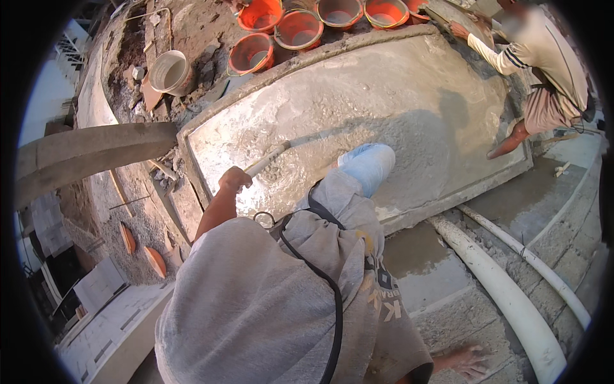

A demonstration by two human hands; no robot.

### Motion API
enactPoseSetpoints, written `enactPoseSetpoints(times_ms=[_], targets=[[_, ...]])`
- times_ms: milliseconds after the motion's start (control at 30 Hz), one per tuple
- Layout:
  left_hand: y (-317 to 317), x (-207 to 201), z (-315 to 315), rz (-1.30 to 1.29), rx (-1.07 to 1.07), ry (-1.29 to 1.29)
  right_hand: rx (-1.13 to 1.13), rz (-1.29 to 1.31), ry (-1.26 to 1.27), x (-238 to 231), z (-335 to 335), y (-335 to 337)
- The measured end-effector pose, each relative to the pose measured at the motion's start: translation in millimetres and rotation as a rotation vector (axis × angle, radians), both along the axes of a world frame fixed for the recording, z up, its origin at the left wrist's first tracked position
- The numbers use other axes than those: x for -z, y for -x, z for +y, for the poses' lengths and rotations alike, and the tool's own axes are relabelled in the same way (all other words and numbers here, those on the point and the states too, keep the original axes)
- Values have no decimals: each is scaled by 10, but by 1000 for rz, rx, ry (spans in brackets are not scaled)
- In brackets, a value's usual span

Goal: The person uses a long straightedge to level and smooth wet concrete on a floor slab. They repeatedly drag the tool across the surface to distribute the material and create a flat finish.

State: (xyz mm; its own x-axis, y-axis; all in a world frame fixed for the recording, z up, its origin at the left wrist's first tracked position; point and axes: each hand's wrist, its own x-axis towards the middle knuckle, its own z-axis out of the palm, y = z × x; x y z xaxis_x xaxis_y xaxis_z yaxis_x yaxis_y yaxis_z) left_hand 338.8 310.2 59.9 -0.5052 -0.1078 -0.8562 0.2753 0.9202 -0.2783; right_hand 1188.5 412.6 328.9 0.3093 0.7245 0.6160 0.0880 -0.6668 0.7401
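- Your left hand [234,178] is closed round a pale handle [267,158], gripping it near its upper end. The handle slants away from you into the wet mortar [358,109], so your arm can push and pull the mix without you stepping further in.
- The handle's working end is buried or blurred in the mix; you cannot tell what kind of blade it carries.
- Your right hand [465,360] lies flat, fingers spread wide, on the grey step [441,281] at the lower edge. It holds nothing; it looks like a prop for your weight as you lean over.
- The mortar sits in a large shallow tray [192,137] with a raised rim, which keeps the wet mix from running off onto the rubble.
- Your knee in light trousers [368,165] juts over the tray's near side, just beside the handle.
- Orange buckets [298,29] cluster at the tray's far rim and a white bucket [169,72] stands to the left of them, all close enough to be filled from the tray.
- Another person [543,70] crouches at the far right corner, one hand reaching to the rim.
- Two white pipes [511,294] run along the steps to your right, well apart from both hands.
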Motion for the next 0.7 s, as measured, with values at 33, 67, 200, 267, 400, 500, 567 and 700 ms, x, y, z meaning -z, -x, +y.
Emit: enactPoseSetpoints(times_ms=[33, 67, 200, 267, 400, 500, 567, 700], targets=[[-148, -211, 170, 43, 56, -28, -65, 110, -66, 19, -53, 186], [-256, -329, 170, 90, 30, -46, -120, 184, -92, 94, -23, 323], [-642, -39, -320, 97, -48, -122, -302, 476, -38, 442, 320, 659], [-824, 6, -639, 66, -136, -138, -380, 644, 69, 618, 630, 809], [-920, 146, -1507, 24, -214, -159, -447, 1086, 332, 934, 1251, 1221], [-913, 290, -2060, 9, -270, -160, -378, 1427, 518, 1106, 1606, 1638], [-891, 406, -2310, 48, -257, -200, -312, 1580, 620, 1194, 1704, 1984], [-859, 459, -2568, 47, -302, -284, -203, 1691, 850, 1378, 1685, 2605]])
